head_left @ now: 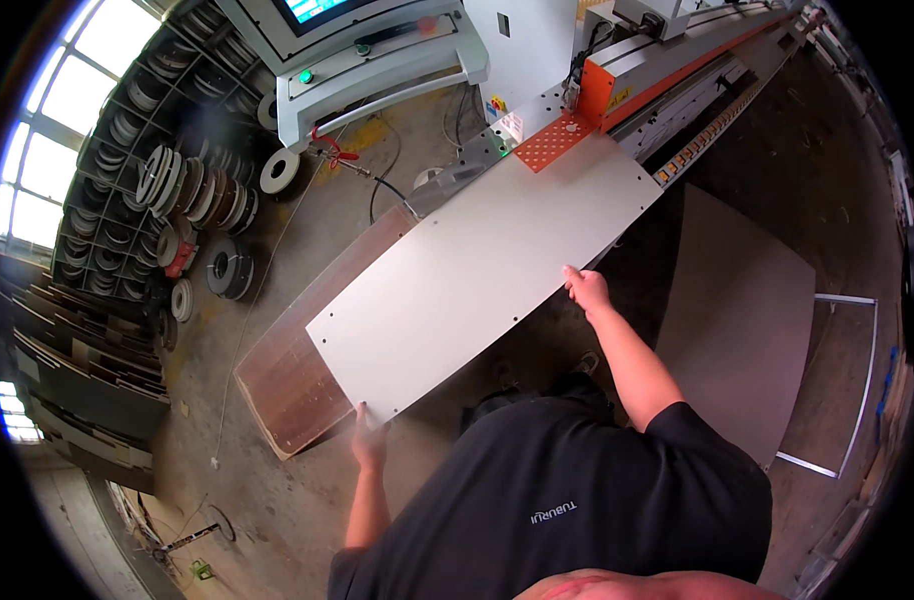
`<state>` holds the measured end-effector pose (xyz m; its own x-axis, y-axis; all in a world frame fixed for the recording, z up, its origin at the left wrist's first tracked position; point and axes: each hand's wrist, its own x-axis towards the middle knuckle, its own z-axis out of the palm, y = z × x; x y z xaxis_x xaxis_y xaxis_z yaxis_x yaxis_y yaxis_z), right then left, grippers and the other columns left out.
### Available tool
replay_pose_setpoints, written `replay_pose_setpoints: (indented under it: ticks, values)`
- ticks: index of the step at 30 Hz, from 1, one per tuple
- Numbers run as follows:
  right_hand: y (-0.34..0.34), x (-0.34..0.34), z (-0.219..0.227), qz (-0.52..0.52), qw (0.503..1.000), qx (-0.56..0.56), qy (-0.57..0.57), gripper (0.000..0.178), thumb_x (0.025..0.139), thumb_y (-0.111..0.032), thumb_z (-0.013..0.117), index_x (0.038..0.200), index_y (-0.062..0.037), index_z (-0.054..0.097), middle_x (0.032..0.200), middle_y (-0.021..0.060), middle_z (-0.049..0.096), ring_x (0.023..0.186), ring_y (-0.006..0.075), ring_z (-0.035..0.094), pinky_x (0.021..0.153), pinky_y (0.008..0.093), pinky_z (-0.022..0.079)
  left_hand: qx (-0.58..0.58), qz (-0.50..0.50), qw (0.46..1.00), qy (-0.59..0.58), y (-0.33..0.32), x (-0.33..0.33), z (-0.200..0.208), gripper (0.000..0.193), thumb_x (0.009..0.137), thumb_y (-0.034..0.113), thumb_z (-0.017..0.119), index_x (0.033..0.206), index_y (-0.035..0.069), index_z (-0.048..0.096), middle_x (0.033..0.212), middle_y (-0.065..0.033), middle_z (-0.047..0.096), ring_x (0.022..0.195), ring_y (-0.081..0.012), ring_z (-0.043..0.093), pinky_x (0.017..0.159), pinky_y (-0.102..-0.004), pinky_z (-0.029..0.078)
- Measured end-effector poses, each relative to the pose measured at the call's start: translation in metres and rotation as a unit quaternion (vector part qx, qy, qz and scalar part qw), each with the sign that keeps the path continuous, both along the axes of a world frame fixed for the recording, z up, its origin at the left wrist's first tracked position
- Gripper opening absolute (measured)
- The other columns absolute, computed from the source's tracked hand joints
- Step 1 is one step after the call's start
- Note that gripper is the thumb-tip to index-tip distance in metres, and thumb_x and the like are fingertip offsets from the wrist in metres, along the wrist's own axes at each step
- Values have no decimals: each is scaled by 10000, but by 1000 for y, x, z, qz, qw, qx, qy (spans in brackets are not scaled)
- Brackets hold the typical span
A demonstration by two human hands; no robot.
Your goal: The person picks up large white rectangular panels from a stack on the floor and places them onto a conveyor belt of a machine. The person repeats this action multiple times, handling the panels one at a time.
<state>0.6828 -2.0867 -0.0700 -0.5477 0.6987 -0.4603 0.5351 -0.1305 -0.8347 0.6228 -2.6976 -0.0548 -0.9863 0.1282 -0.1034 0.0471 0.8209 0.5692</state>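
Observation:
A long white panel (467,270) with small dark holes near its edges lies slantwise before me. Its far end reaches the orange perforated plate (554,143) of a long machine. At the panel's near-left end, my left hand (369,440) grips the short edge close to the corner, its thumb at the edge and its other fingers mostly hidden. My right hand (588,290) is closed on the long edge nearest me, about midway along, with the fingers curled at the rim. Beneath the panel's left part shows a brown wooden support board (302,385).
The machine's orange end housing (599,93) and rail stand at the far right. A control console (387,75) is beyond the panel. Edge-banding rolls (197,190) fill a rack at left, above stacked boards (87,385). A large brown sheet (737,320) lies to my right.

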Motion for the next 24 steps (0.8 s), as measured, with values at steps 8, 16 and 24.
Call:
replay_pose_setpoints:
  ticks: [8, 16, 24]
  values:
    - [65, 2, -17, -63, 997, 48, -2, 478, 970, -450, 626, 709, -49, 621, 568, 3, 541, 469, 100, 455, 463, 292, 354, -135, -61, 988, -51, 76, -10, 28, 883, 765, 237, 841, 1536, 217, 411, 700, -92, 624, 632, -259, 622, 608, -398, 492]
    - [35, 68, -20, -20, 997, -75, 28, 399, 1026, -468, 523, 892, -97, 583, 612, -7, 514, 442, 85, 433, 414, 253, 322, -208, -235, 947, -70, 127, -29, 32, 887, 860, 366, 742, 1577, 151, 268, 739, -88, 687, 683, -292, 683, 621, -424, 526]
    - [-85, 313, -94, 179, 943, -106, -259, 284, 989, -352, 609, 911, -83, 652, 658, 41, 620, 526, 137, 540, 498, 318, 447, -197, -345, 916, -59, 192, -46, 32, 882, 855, 311, 680, 1559, 21, 234, 771, -186, 704, 689, -352, 693, 609, -471, 529]
